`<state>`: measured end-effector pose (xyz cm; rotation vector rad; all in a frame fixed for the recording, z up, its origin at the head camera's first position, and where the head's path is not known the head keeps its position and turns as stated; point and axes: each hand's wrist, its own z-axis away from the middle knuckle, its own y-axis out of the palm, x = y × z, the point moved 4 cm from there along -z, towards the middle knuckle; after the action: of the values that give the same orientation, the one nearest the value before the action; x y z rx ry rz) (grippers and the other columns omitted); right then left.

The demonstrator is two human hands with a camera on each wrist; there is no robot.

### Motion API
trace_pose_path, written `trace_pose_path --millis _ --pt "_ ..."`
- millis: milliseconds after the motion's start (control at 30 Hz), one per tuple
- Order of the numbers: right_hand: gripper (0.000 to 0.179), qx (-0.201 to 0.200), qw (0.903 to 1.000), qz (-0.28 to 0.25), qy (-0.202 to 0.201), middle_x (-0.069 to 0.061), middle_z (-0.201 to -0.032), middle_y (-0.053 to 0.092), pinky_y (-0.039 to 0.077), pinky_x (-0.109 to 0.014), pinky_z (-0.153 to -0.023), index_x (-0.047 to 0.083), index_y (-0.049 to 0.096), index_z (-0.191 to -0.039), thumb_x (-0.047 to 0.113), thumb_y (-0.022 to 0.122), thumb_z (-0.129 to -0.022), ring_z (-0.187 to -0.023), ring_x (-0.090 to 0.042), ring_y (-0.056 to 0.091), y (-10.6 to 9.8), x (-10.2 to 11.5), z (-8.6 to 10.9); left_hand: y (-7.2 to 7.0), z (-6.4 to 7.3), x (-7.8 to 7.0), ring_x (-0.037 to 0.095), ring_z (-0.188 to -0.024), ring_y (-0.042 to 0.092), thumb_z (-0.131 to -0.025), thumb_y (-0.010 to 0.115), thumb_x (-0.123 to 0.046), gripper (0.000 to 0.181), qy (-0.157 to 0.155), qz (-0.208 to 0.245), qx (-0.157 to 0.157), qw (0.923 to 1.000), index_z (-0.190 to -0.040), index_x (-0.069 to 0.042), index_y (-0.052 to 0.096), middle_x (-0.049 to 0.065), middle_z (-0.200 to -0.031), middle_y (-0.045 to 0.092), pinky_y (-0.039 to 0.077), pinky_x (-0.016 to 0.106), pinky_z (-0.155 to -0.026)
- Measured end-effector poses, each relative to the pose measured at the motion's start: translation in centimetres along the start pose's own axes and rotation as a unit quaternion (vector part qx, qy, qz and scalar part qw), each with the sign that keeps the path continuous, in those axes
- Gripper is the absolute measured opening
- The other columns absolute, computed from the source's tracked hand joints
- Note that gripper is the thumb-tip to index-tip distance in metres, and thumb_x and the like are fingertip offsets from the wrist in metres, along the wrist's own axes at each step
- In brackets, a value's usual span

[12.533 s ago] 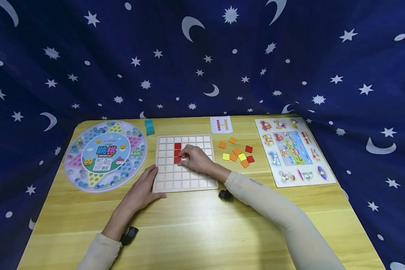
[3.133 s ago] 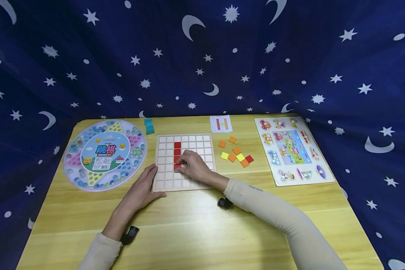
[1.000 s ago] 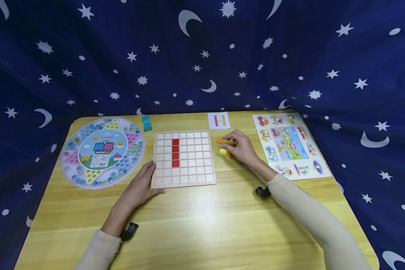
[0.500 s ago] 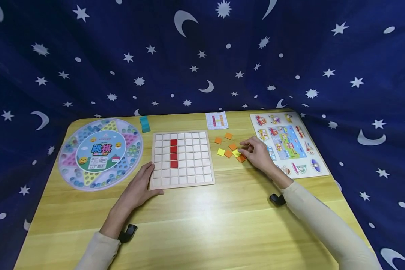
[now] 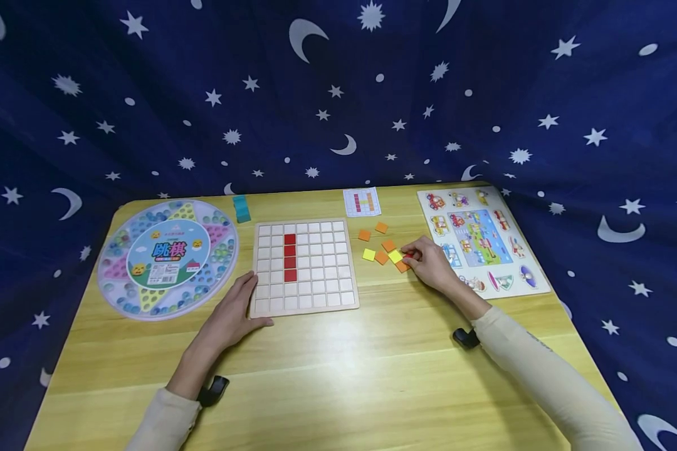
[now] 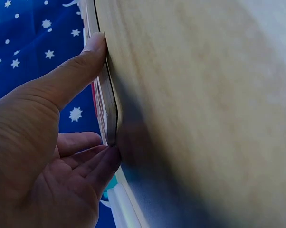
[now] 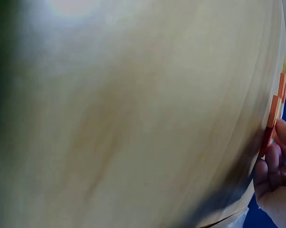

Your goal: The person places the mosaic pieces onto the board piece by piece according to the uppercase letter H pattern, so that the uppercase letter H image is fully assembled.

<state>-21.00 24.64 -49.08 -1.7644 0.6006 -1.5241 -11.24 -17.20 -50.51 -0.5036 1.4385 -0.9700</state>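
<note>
My left hand point(image 5: 228, 316) rests at the near left corner of a wooden grid board point(image 5: 327, 285). Its fingers lie along the left edge and the thumb touches the front edge, as the left wrist view shows beside the board's side point(image 6: 110, 102). A column of several red square tiles point(image 5: 290, 251) is set in the grid. My right hand point(image 5: 433, 268) pinches a red tile point(image 5: 408, 255) at the right end of a loose group of orange tiles point(image 5: 381, 257) and yellow tiles point(image 5: 368, 254). In the right wrist view, thumb and fingers meet at that red tile point(image 7: 266, 141).
A paper pattern card point(image 5: 362, 202) lies behind the board. At the left is a round marble game board point(image 5: 231, 263), with stacked teal pieces point(image 5: 241, 208) near it. A picture peg puzzle point(image 5: 519, 282) lies right of the loose tiles. A starry cloth hangs behind the table.
The red column has grown by a tile over the earlier frames. My right hand has gone from the board rightward to the loose tiles and now pinches a red one. My left hand stays put.
</note>
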Motion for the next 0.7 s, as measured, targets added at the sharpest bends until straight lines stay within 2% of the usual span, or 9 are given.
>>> trace_pose_path --millis 433,700 --pt "0.025 0.029 0.9994 -0.020 -0.004 -0.020 -0.101 0.058 0.047 -0.017 -0.065 -0.008 0.066 -0.113 -0.006 0.065 -0.088 -0.081 -0.022 0.057 -0.35 -0.54 0.83 0.06 0.00 0.01 0.043 -0.140 0.033 -0.077 0.083 -0.038 0.103 -0.004 -0.001 0.003 1.0000 -0.152 0.003 0.025 0.023 -0.157 0.023 0.037 0.056 -0.110" --pt "0.026 0.024 0.9997 0.001 0.002 -0.017 -0.097 0.058 0.045 -0.021 -0.065 -0.006 0.068 -0.112 0.002 0.071 -0.088 -0.080 -0.021 0.056 -0.10 -0.42 0.61 0.09 -0.01 -0.16 0.044 -0.140 0.033 -0.077 0.083 -0.038 0.103 -0.004 -0.004 0.006 1.0000 -0.152 0.004 0.025 0.024 -0.157 0.023 0.037 0.057 -0.109"
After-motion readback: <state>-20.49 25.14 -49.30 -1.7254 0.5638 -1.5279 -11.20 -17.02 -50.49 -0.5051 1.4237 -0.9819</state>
